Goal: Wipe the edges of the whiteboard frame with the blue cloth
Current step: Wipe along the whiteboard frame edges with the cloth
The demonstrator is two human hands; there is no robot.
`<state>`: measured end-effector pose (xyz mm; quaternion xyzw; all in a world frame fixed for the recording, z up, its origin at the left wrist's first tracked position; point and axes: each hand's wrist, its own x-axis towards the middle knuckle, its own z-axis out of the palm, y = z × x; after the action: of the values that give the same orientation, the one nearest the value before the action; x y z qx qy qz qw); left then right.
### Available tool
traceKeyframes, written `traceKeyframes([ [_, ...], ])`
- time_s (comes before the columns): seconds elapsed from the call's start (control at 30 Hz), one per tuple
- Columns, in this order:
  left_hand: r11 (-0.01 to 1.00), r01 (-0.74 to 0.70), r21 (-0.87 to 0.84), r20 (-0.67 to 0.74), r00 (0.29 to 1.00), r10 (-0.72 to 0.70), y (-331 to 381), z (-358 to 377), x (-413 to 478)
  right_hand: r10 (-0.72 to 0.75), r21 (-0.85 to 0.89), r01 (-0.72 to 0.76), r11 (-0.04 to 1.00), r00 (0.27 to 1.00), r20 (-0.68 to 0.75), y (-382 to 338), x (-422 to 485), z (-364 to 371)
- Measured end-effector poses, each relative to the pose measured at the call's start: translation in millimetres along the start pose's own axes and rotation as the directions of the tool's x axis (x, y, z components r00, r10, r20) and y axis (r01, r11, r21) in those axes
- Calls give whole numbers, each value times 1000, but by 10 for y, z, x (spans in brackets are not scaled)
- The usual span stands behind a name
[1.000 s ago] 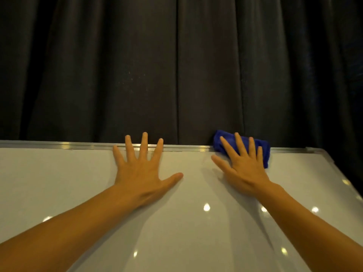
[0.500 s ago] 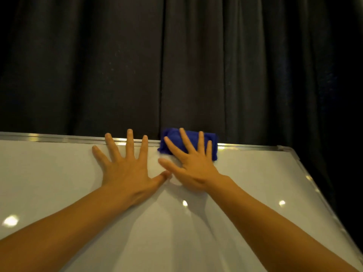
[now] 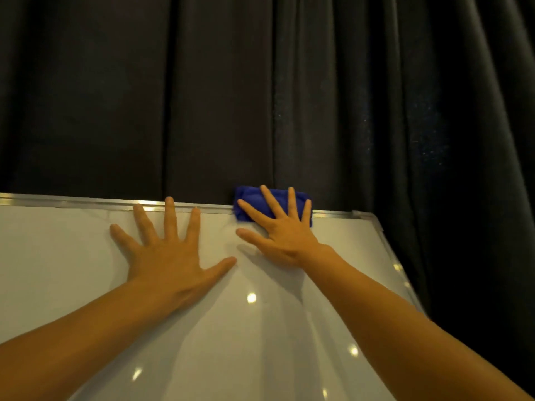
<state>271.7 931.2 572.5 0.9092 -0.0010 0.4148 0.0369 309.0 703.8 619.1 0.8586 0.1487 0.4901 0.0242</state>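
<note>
The whiteboard has a silver metal frame along its top edge. A folded blue cloth lies over that top edge, right of the middle. My right hand presses flat on the cloth with fingers spread, covering most of it. My left hand rests flat on the white surface to the cloth's left, fingers apart, fingertips near the frame, holding nothing. The thumbs of the two hands are close but apart.
A dark curtain hangs right behind the board. The frame's top right corner is a short way right of the cloth, and the right frame edge runs down from it. Ceiling lights reflect in the glossy surface.
My right hand slid the cloth left along the top edge toward my left hand, then back a little to the right. The view has shifted to the right.
</note>
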Motion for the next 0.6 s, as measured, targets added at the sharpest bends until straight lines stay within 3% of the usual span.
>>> traceKeyframes([
  [0.07,1000,-18,-12,6,1000,18,176,23,-11,196,15,-197,980,980,36,543,-167,-48],
  [0.13,999,-33,-9,26,999,33,474,23,-43,269,69,-274,959,961,70,688,-220,-48],
  [0.23,1000,2,12,62,998,-3,1044,37,-75,74,176,-84,981,995,61,522,-219,91],
  [0.3,997,71,19,55,996,-72,1218,54,-60,-17,100,20,995,999,-32,769,-297,89],
  [0.33,997,79,16,58,995,-80,1245,61,-47,12,66,-8,998,998,-63,1009,-348,45],
  [0.4,999,48,14,51,998,-49,1292,102,-29,200,65,-197,978,979,-45,1506,-462,-15],
  [0.47,1000,24,20,34,999,-25,1343,121,-40,357,93,-354,931,934,-14,1545,-489,21],
  [0.5,1000,28,8,34,999,-28,1425,125,-31,359,107,-355,929,933,-27,1439,-479,61],
  [0.6,1000,27,7,2,1000,-27,1685,118,-1,180,111,-172,979,982,-64,1227,-514,137],
])
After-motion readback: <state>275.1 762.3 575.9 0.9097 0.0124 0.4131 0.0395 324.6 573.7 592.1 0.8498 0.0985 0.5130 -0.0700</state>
